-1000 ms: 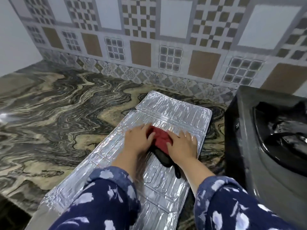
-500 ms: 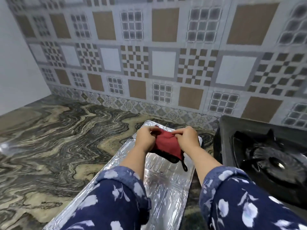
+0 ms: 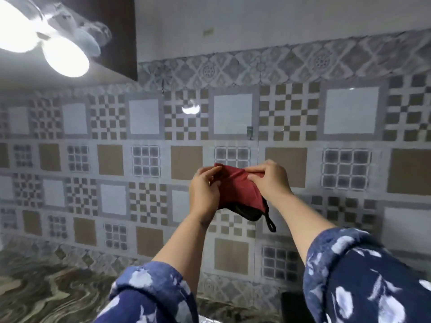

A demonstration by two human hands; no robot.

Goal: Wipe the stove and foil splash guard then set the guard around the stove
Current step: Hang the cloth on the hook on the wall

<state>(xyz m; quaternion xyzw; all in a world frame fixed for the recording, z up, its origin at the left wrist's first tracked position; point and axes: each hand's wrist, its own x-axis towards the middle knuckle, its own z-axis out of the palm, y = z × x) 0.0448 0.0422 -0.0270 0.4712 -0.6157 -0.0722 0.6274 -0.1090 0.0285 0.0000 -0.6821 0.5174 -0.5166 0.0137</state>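
A red cloth (image 3: 240,192) with a black underside and a black hanging loop is held up in the air in front of the tiled wall. My left hand (image 3: 204,194) pinches its left top edge and my right hand (image 3: 270,180) pinches its right top edge. Only a thin strip of the foil splash guard (image 3: 206,320) shows at the bottom edge between my sleeves. A dark corner of the stove (image 3: 292,306) peeks out at the bottom, left of my right sleeve. The remainder of both is out of view.
The patterned tile wall (image 3: 144,159) fills the view. A marbled countertop (image 3: 46,290) lies at the lower left. A bright lamp (image 3: 63,54) hangs at the upper left beside a dark cabinet edge (image 3: 121,38).
Both hands lifted the cloth off the foil guard and raised it high. The view tilted up, so the guard and stove dropped almost out of sight.
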